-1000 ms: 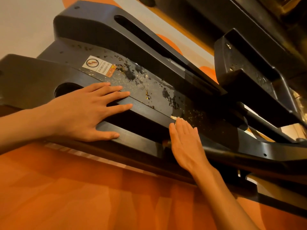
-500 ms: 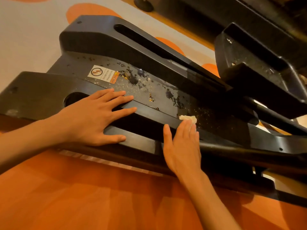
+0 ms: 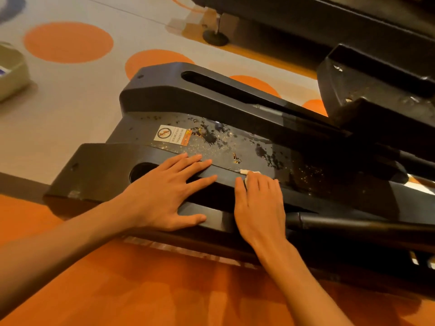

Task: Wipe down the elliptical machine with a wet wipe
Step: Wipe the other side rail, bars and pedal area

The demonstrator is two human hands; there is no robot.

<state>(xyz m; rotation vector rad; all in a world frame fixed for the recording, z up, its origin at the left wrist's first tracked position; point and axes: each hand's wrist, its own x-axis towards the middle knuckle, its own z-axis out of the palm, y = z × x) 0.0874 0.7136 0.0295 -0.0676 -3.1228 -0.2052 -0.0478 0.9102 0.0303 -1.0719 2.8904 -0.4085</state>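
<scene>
Pressing down on the elliptical machine (image 3: 341, 201), both hands lie flat & a little apart, not touching each other. Landmark = the white warning sticker (image 3: 173, 135) on the machine's centre panel (image 3: 235, 142).

Left hand (image 3: 162, 198) sits just below the sticker on the near black rail (image 3: 98, 170). Its fingers are straight & spread w/ the thumb out along the rail's lower edge, and it holds nothing. The fingertips reach approx. to the seam between rail & panel.

Right hand (image 3: 259, 205) is below & right of the sticker on the same rail. Its fingers are straight & close together, laid over the wet wipe (image 3: 247, 172). The wipe is a small pale wad peeking out past the fingertips at the rail/panel seam. The thumb sticks out to the side, not wrapped round the wipe.

Right of the sticker the panel is speckled w/ dark blotches, wet-looking patches & fine gold-ish flecks.

Above the sticker runs the far rail (image 3: 164, 90) w/ a long slot in its top. Far right of the sticker & higher sits a black foot pedal (image 3: 348, 90), also spotted.

Well left of the sticker & higher, at the frame edge, a pale green tub (image 3: 11, 69) stands on the floor (image 3: 70, 109). The floor is beige w/ orange dots above the sticker & solid orange below the hands.
</scene>
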